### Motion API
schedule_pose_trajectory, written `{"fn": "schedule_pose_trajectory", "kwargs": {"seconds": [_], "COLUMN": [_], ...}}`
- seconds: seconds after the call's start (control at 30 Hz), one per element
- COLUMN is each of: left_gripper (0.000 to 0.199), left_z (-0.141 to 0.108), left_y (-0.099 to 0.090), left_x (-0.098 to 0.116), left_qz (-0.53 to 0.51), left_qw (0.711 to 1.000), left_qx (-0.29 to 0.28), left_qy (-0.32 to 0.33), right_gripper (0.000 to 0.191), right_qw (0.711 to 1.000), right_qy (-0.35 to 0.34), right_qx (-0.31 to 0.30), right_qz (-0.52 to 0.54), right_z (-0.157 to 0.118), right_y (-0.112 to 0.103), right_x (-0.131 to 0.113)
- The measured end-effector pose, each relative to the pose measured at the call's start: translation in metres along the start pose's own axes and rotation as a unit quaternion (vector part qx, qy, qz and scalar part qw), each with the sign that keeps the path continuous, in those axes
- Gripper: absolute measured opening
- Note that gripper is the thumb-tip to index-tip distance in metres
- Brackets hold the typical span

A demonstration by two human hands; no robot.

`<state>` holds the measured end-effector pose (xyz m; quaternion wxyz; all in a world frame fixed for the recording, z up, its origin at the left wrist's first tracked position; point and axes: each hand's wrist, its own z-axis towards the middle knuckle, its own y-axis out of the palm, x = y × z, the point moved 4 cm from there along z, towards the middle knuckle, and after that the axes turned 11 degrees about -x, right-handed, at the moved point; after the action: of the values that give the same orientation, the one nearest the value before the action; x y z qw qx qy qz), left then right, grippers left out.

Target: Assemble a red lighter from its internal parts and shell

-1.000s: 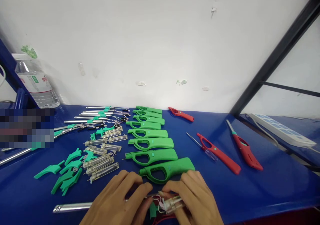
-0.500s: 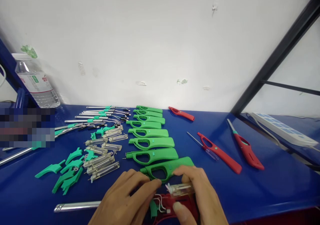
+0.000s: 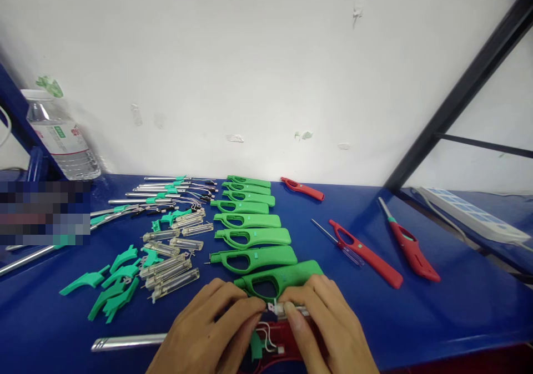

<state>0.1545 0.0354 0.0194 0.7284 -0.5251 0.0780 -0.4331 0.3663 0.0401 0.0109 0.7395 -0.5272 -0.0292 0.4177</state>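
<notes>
- Assembly of a red lighter shell (image 3: pixel 291 345) appears midway, at the near edge of the blue tabletop (image 3: pixel 449 307): the shell lies open under both hands, with a small green trigger piece (image 3: pixel 255 347) and thin white wires (image 3: pixel 266 338) showing inside it.
- The right hand (image 3: pixel 328 329) has its fingers (image 3: pixel 291 321) pinched on a clear gas tube (image 3: pixel 291 309), held just above the shell and touching the nearest green shell.
- The left hand (image 3: pixel 208 335) curls its fingers (image 3: pixel 245 307) narrowly against the tube's left end; whether they grip it or only steady it, I cannot tell.
- The tube looks not yet seated, and no cover is on this shell, so closing it seems left to do.
- A metal nozzle tube (image 3: pixel 125 342) lies flat just left of the left hand, apart from the shell.
- By my judgement, three red lighters (image 3: pixel 366 254) on the right look finished.
- Much stock lies unused: a row of green shells (image 3: pixel 250 235), loose clear tubes (image 3: pixel 170 274), green triggers (image 3: pixel 108 293) and nozzle rods (image 3: pixel 162 193) on the left.
</notes>
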Motion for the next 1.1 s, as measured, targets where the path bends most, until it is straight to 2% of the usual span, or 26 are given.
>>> {"fn": "schedule_pose_trajectory", "kwargs": {"seconds": [0.13, 0.37, 0.63, 1.1], "left_gripper": [0.025, 0.029, 0.03, 0.028], "left_z": [-0.0006, -0.0008, -0.0048, 0.0002], "left_y": [-0.0002, 0.0022, 0.0018, -0.0009], "left_x": [-0.0001, 0.0006, 0.0, 0.0037], "left_qz": [0.013, 0.008, 0.006, -0.003], "left_qw": [1.0, 1.0, 1.0, 1.0], "left_qx": [0.015, -0.018, -0.008, 0.0], "left_qy": [-0.017, 0.005, -0.006, 0.009], "right_gripper": [0.011, 0.014, 0.016, 0.013], "right_qw": [1.0, 1.0, 0.999, 1.0], "right_qy": [-0.005, 0.0, 0.0, -0.009], "right_qx": [-0.001, 0.006, 0.032, 0.018], "right_qz": [-0.002, 0.001, 0.013, 0.017], "right_z": [-0.0011, -0.0016, -0.0012, -0.001], "right_y": [0.0012, 0.0024, -0.0017, -0.0014], "right_x": [0.0019, 0.0023, -0.0012, -0.0021]}}
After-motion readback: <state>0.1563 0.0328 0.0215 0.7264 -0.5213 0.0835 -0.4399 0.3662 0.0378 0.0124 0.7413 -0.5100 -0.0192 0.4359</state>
